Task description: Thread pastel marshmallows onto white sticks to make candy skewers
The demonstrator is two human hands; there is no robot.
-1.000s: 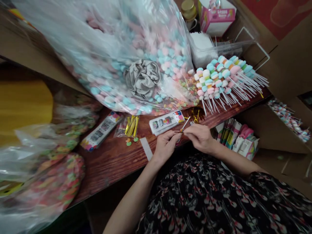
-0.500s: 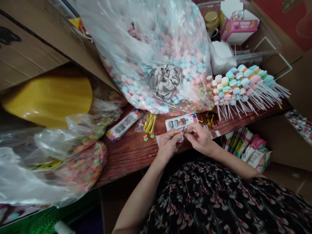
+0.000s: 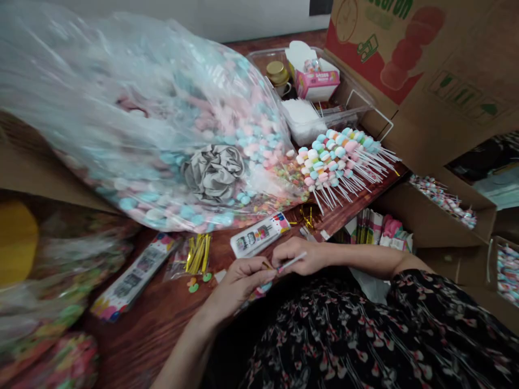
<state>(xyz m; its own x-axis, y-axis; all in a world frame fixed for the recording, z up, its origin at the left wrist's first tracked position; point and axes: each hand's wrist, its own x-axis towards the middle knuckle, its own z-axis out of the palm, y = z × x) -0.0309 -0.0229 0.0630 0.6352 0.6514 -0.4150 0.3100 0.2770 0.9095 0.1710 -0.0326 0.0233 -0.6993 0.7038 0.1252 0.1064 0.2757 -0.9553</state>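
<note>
Hands (image 3: 300, 255) pinching white stick (image 3: 291, 262), gold twist tie (image 3: 266, 265).

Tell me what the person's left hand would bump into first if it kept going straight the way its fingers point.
It would probably meet the gold twist tie first, at the end of the thin white stick that the right hand grips. The left hand is almost touching it, though depth is hard to judge here.
</note>
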